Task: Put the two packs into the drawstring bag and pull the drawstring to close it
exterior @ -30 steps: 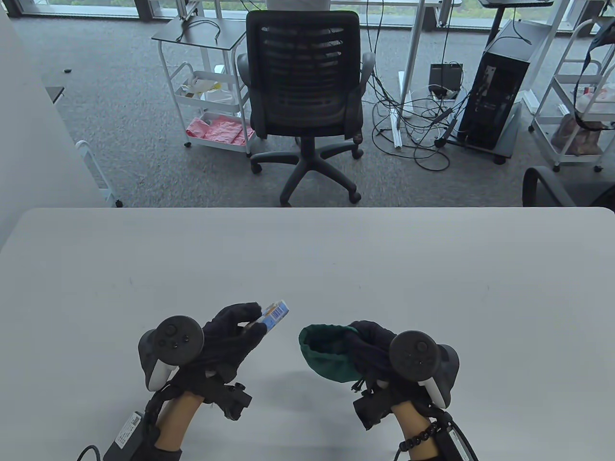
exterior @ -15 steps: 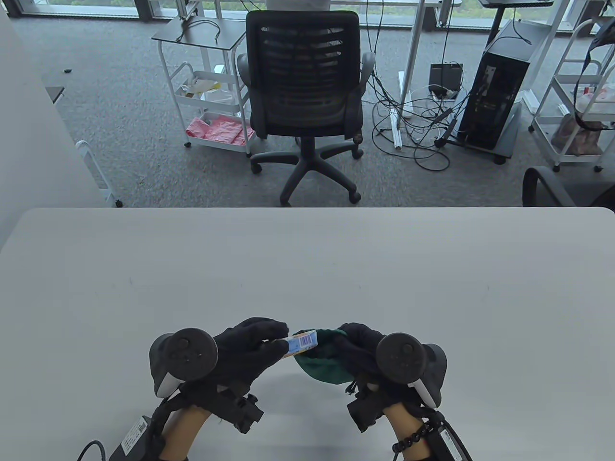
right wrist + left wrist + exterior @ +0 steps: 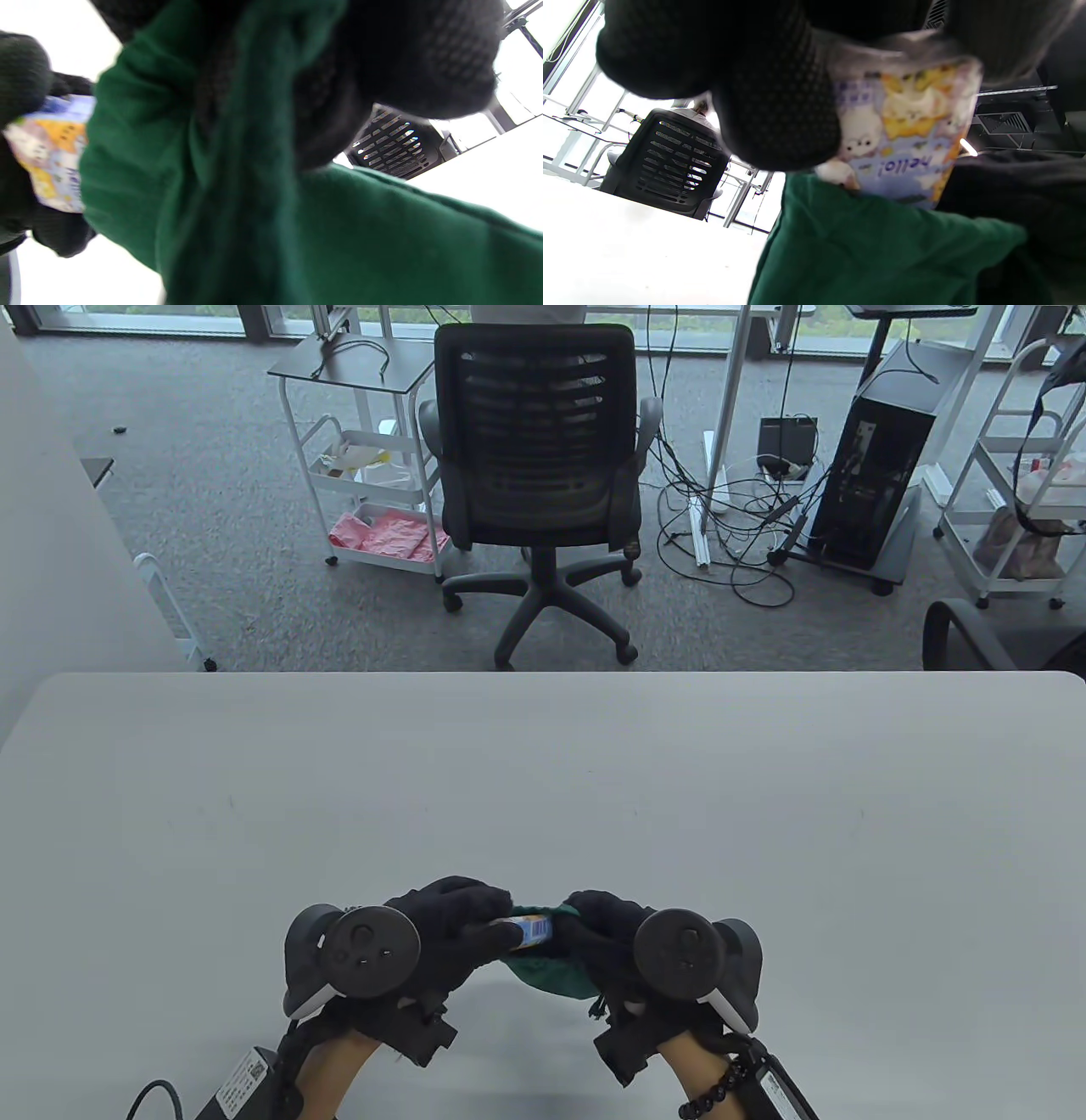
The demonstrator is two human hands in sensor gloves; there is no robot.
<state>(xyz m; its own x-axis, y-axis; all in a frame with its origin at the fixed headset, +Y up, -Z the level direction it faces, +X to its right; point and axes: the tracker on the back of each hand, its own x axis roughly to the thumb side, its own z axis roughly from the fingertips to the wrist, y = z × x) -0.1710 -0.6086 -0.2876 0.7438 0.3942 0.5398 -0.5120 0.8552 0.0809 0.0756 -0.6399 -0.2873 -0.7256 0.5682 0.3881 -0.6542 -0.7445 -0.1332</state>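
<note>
Two hands: both meet close together near the table's (image 3: 543,780) front edge, at its middle.
Left hand (image 3: 441,937): fingers pinch a pack (image 3: 533,931), whose end sits in the bag's mouth.
Right hand (image 3: 615,942): fingers curl round the green drawstring bag (image 3: 551,976), gripping its rim.
Pack print: cartoon animals and "hello!".
Second pack: not seen.

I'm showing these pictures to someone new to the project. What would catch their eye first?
At the table's near edge, the black-gloved left hand pushes a small pack printed with cartoon animals into the mouth of a dark green cloth drawstring bag, which the gloved right hand grips. Behind the white table stands a black mesh office chair.
</note>
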